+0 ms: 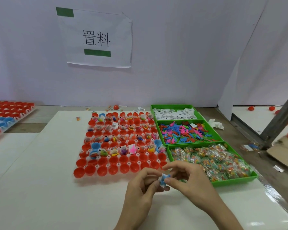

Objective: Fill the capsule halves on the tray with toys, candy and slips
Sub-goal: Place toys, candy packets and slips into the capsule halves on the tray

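Head camera shows a white table (40, 188) bearing a tray (118, 164) of red capsule halves (90, 170), many farther ones filled and the two nearest rows empty, with three green bins (236, 180) of slips, toys and candy just beside its right edge. Before the tray's near right corner, the left hand (140, 188) and right hand (189, 178) meet, both pinching one small blue toy (164, 179).

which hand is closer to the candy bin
Right. The right hand is at the near-left corner of the candy bin; the left hand lies farther left.
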`<action>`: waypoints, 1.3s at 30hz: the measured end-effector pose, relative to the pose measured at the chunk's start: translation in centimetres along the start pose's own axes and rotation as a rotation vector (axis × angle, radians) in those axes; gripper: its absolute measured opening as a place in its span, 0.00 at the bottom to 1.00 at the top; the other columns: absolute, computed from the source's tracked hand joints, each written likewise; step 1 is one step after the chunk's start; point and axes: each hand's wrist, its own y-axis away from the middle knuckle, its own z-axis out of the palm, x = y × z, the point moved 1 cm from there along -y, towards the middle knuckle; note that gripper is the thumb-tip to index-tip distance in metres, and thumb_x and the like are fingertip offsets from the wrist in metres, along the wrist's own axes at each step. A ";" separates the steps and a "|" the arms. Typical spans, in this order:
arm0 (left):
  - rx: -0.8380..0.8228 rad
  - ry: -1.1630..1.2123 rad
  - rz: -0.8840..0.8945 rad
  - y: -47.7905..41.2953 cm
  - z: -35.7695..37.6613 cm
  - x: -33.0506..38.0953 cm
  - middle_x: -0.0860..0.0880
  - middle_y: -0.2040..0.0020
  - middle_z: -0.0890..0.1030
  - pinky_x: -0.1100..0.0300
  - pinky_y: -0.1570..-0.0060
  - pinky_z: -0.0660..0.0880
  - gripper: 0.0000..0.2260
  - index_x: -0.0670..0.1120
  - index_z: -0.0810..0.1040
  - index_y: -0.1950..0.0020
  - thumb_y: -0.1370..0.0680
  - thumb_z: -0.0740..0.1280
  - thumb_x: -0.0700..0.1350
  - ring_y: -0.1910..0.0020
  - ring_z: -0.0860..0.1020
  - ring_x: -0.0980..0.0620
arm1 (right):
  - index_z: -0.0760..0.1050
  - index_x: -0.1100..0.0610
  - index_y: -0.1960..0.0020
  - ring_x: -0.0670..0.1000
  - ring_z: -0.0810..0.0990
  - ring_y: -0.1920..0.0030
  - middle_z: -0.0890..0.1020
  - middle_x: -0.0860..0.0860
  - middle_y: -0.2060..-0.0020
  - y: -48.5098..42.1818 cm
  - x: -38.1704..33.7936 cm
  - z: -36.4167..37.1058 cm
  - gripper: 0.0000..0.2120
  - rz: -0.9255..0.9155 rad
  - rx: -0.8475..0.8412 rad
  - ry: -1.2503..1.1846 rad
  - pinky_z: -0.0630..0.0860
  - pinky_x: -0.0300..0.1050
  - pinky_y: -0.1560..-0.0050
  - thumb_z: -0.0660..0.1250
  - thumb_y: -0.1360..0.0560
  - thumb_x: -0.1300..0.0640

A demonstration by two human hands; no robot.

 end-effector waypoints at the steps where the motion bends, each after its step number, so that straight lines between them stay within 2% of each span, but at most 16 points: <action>1: -0.004 -0.006 0.002 0.1 0.1 0.1 0.45 0.52 0.86 0.56 0.53 0.81 0.09 0.42 0.76 0.47 0.21 0.62 0.30 0.55 0.85 0.45 | 0.85 0.47 0.53 0.46 0.83 0.62 0.84 0.47 0.64 0.1 0.0 0.1 0.14 -0.005 -0.002 0.021 0.78 0.36 0.58 0.78 0.31 0.65; 6: -0.003 0.028 0.005 0.3 0.2 0.5 0.43 0.54 0.86 0.56 0.52 0.81 0.07 0.44 0.70 0.46 0.20 0.63 0.34 0.55 0.85 0.45 | 0.84 0.48 0.57 0.48 0.82 0.60 0.83 0.46 0.62 0.4 0.0 0.4 0.10 -0.026 0.023 0.070 0.80 0.43 0.56 0.77 0.29 0.63; 11: -0.005 0.037 -0.008 0.3 0.3 0.8 0.45 0.52 0.86 0.56 0.49 0.80 0.09 0.45 0.74 0.46 0.24 0.70 0.38 0.52 0.85 0.46 | 0.84 0.50 0.60 0.49 0.83 0.60 0.82 0.45 0.60 0.8 -0.2 0.8 0.11 -0.045 0.089 0.045 0.81 0.45 0.55 0.77 0.30 0.66; 18: 0.069 0.019 -0.059 0.1 -0.1 0.6 0.45 0.57 0.86 0.58 0.53 0.81 0.04 0.42 0.80 0.52 0.25 0.71 0.35 0.56 0.85 0.48 | 0.83 0.54 0.60 0.47 0.85 0.62 0.86 0.48 0.63 1.2 -0.1 1.5 0.10 -0.061 0.123 0.013 0.81 0.43 0.55 0.77 0.31 0.68; 24: 0.091 -0.051 -0.022 0.2 0.0 0.7 0.47 0.57 0.85 0.58 0.55 0.81 0.07 0.48 0.82 0.54 0.25 0.71 0.35 0.57 0.85 0.47 | 0.84 0.50 0.59 0.46 0.85 0.62 0.86 0.47 0.63 1.2 0.1 1.7 0.12 -0.072 0.102 -0.001 0.80 0.37 0.57 0.77 0.30 0.67; 27: 0.091 -0.119 0.016 0.3 0.1 0.7 0.50 0.56 0.85 0.58 0.55 0.82 0.08 0.50 0.82 0.54 0.25 0.71 0.36 0.58 0.85 0.49 | 0.85 0.44 0.59 0.46 0.85 0.61 0.86 0.46 0.62 0.9 0.1 1.5 0.15 -0.021 0.082 -0.057 0.79 0.35 0.57 0.77 0.30 0.65; 30: 0.111 -0.155 0.030 0.4 0.2 0.8 0.52 0.57 0.85 0.59 0.56 0.81 0.09 0.52 0.82 0.54 0.24 0.71 0.38 0.58 0.84 0.51 | 0.85 0.46 0.61 0.44 0.85 0.60 0.86 0.44 0.62 0.7 0.0 1.4 0.12 -0.016 0.052 -0.014 0.79 0.36 0.57 0.77 0.30 0.64; 36: 0.143 -0.123 0.046 0.5 0.1 1.2 0.49 0.58 0.85 0.57 0.55 0.82 0.04 0.49 0.80 0.52 0.24 0.72 0.41 0.60 0.84 0.49 | 0.84 0.46 0.63 0.42 0.84 0.62 0.85 0.41 0.64 0.1 -0.8 1.4 0.13 -0.095 0.056 0.075 0.78 0.33 0.59 0.77 0.31 0.64; 39: 0.193 -0.042 0.035 0.5 0.1 1.3 0.45 0.62 0.85 0.57 0.59 0.81 0.07 0.49 0.75 0.47 0.22 0.70 0.41 0.63 0.84 0.47 | 0.84 0.47 0.61 0.42 0.84 0.62 0.85 0.41 0.64 -0.4 -1.3 1.6 0.13 -0.127 0.070 0.095 0.77 0.32 0.59 0.77 0.31 0.65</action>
